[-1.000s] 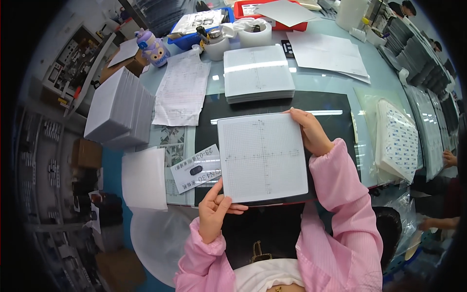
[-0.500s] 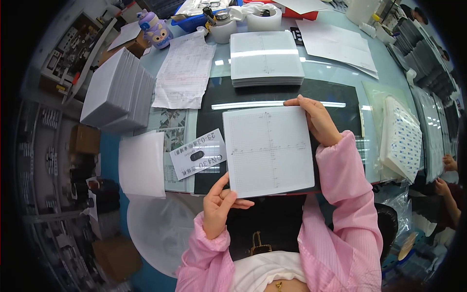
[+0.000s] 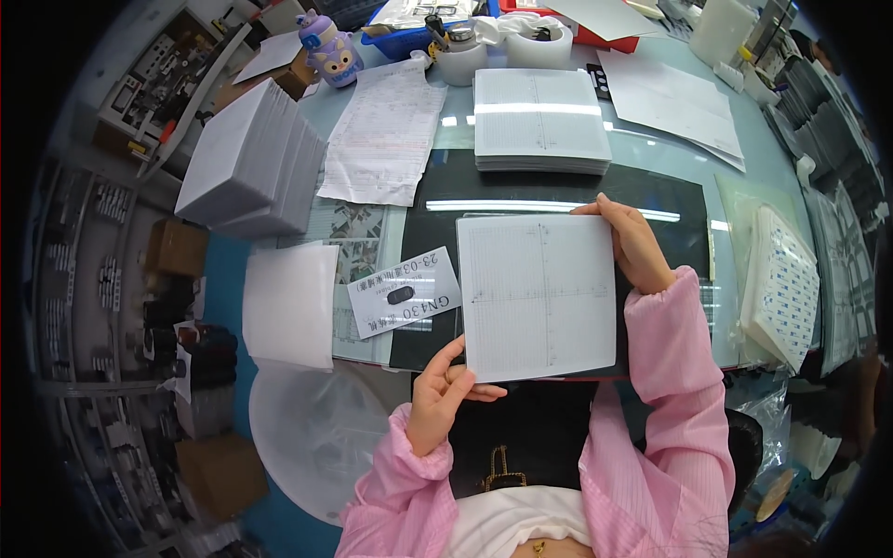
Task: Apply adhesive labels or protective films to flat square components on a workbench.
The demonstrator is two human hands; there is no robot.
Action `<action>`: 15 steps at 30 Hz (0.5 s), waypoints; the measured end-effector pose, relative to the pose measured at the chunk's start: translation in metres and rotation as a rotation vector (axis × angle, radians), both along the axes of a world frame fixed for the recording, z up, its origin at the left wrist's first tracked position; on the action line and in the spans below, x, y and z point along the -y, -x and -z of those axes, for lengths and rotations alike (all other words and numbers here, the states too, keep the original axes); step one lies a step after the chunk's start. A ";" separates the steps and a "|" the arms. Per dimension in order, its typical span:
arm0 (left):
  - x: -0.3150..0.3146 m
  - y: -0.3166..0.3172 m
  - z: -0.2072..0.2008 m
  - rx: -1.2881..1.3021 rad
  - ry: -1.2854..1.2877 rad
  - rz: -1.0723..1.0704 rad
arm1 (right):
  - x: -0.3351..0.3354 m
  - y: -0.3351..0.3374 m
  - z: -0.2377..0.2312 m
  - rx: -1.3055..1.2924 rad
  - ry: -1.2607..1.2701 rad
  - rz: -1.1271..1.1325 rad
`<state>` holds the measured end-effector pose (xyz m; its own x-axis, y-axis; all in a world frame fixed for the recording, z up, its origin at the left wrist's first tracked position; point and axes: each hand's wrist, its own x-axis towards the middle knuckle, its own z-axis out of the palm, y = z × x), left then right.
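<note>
A whitish, square-cornered panel (image 3: pixel 507 335) printed with a fine grid and two crossing scale lines is held over the near edge of the table. My left hand (image 3: pixel 439 402) pinches its lower left corner, thumb on top and fingers beneath. At the upper right corner my right hand (image 3: pixel 640 246) grips the edge, with the index finger lying along the far side. Under the panel lies a dark board (image 3: pixel 651 191) with a glossy top. Left of the panel rests a white printed card (image 3: pixel 377 302) with a small dark oval piece on it. Beyond stands a stack of similar gridded panels (image 3: pixel 521 113).
To the left are a tall pile of white sheets (image 3: pixel 233 153), a crumpled paper form (image 3: pixel 386 130) and white foam sheets (image 3: pixel 290 302). A purple bottle (image 3: pixel 330 56) and white tape rolls (image 3: pixel 539 46) stand at the back. On the right lies a plastic-wrapped pack (image 3: pixel 781 279).
The whole view has shifted, so the table and its things sit farther right in the picture. Both hands keep their hold on the panel, which stays over the table edge.
</note>
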<state>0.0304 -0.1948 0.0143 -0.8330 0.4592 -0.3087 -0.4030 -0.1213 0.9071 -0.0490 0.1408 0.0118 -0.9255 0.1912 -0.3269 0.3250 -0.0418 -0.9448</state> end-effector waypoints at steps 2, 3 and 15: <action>0.000 0.000 0.001 0.009 0.021 -0.002 | -0.001 0.000 0.000 -0.011 0.064 -0.037; 0.000 -0.001 0.002 0.003 0.003 -0.001 | -0.001 0.000 0.000 -0.021 0.078 -0.031; 0.004 0.000 0.009 0.075 -0.019 -0.031 | -0.002 0.000 0.004 -0.044 0.125 0.012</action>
